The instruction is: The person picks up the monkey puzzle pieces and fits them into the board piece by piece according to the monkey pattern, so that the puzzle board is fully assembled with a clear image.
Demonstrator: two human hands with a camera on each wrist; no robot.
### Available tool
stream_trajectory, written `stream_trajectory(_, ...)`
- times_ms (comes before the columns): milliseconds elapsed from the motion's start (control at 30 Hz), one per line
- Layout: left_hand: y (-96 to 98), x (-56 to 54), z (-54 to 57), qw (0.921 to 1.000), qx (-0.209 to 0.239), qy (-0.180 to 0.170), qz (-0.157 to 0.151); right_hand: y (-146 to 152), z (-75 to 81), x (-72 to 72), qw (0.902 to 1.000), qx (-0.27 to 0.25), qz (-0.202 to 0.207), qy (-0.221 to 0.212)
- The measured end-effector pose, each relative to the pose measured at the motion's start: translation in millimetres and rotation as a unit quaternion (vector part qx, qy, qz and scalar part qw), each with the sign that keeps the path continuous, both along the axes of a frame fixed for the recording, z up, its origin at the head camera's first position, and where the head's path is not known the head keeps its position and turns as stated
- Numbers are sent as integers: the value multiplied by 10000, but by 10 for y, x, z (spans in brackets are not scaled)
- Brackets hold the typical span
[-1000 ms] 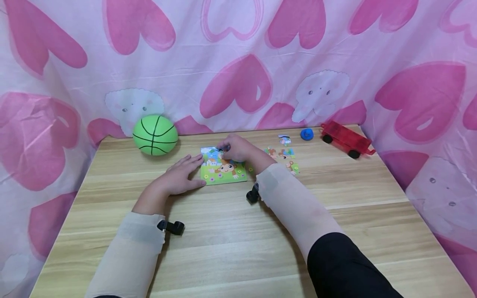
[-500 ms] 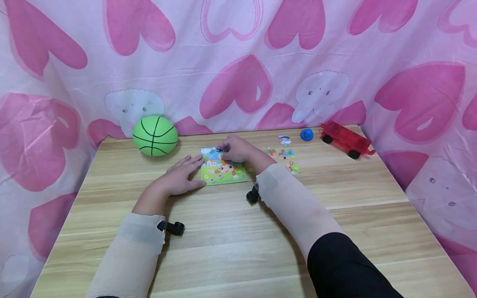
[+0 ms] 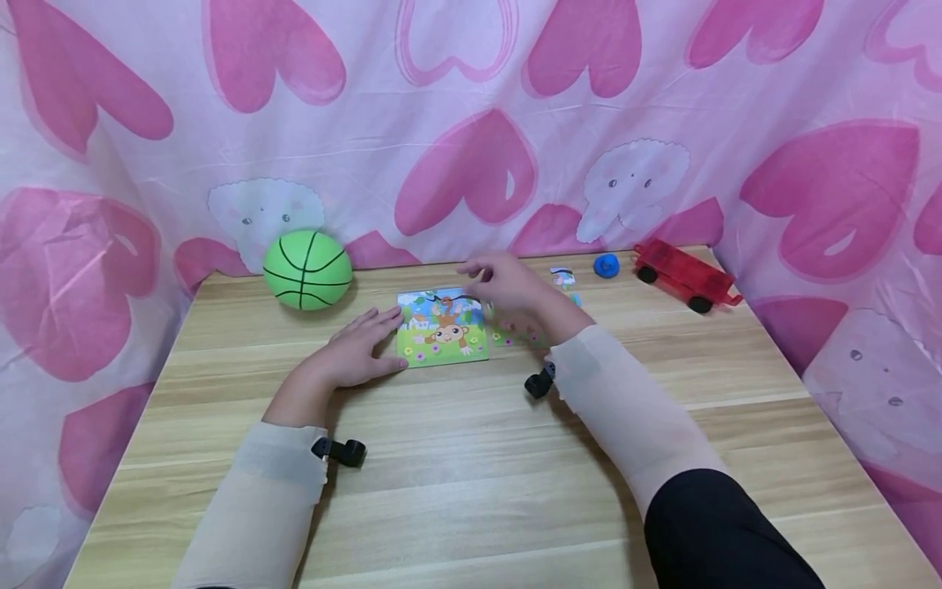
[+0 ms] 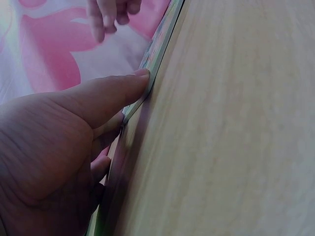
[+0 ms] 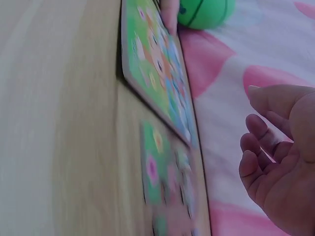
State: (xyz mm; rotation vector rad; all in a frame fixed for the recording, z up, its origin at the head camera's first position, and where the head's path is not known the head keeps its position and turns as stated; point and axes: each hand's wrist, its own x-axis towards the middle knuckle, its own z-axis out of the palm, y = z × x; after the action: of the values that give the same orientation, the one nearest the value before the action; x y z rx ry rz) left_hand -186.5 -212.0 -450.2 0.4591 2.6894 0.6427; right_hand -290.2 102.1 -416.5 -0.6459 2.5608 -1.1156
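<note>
A square monkey puzzle board (image 3: 441, 348) lies at the middle of the table with its picture uncovered. My left hand (image 3: 356, 352) rests flat at its left side, fingers spread. In the left wrist view the thumb (image 4: 123, 91) touches the board's edge. My right hand (image 3: 515, 286) hovers past the board's right edge, over loose puzzle pieces (image 3: 508, 338). Its fingers are loosely bent with nothing between them in the right wrist view. The hand and forearm hide part of the pieces; blurred ones (image 5: 152, 169) show beside the board.
One more puzzle piece (image 3: 562, 276) lies farther back, right of my right hand. Beyond it sit a small blue object (image 3: 607, 266) and a red toy wagon (image 3: 684, 274) with black wheels. A green ball (image 3: 307, 270) stands at the back left, against the pink curtain (image 3: 456, 49).
My right hand has come off the board's upper part, its fingers loosened, and moved right over the loose pieces. The board's top right is now in sight. The left hand stays put.
</note>
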Motion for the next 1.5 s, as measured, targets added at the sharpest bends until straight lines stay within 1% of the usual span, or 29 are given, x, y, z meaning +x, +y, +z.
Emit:
stream_trajectory(100, 3, 4, 7, 10000, -7, -8, 4, 184, 25, 3, 9999, 26, -72, 68)
stream_trajectory(233, 10, 6, 5, 10000, -19, -15, -4, 419, 21, 8, 9993, -41, -374, -84)
stream_trajectory(333, 8, 4, 2, 10000, -33, -13, 3, 558, -2, -9, 9980, -55, -617, -126)
stream_trajectory(433, 7, 2, 8, 10000, -31, -13, -2, 671, -28, -32, 9969, -31, -772, -117)
stream_trajectory(633, 10, -4, 16, 10000, -18, 4, -39, 877, -51, -24, 9926, -61, -1113, -475)
stream_trajectory(700, 10, -11, 16, 10000, -8, 24, -51, 950, -56, -33, 9919, -88, -1191, -445)
stream_trajectory(800, 7, -19, 16, 10000, 2, 45, -58, 1058, -74, -67, 9922, -138, -1215, -249)
stream_trajectory(867, 3, -16, 19, 10000, 6, 26, -51, 1119, -93, -96, 9921, -104, -1244, -132)
stream_trajectory(933, -1, -9, 21, 10000, 13, 4, -36, 1168, -112, -122, 9916, -81, -1286, -131)
stream_trajectory(1167, 4, -9, 9, 10000, -8, 50, -59, 1327, -193, -178, 9879, -91, -1514, -324)
stream_trajectory(1300, 7, -17, -2, 10000, 6, 43, -55, 1412, -221, -198, 9857, 191, -1633, -378)
stream_trajectory(1400, 1, -11, -3, 10000, 0, 42, -43, 1465, -229, -210, 9839, 364, -1687, -468)
stream_trajectory(1500, 0, -12, 3, 10000, 10, 27, -28, 1502, -229, -210, 9795, 386, -1829, -751)
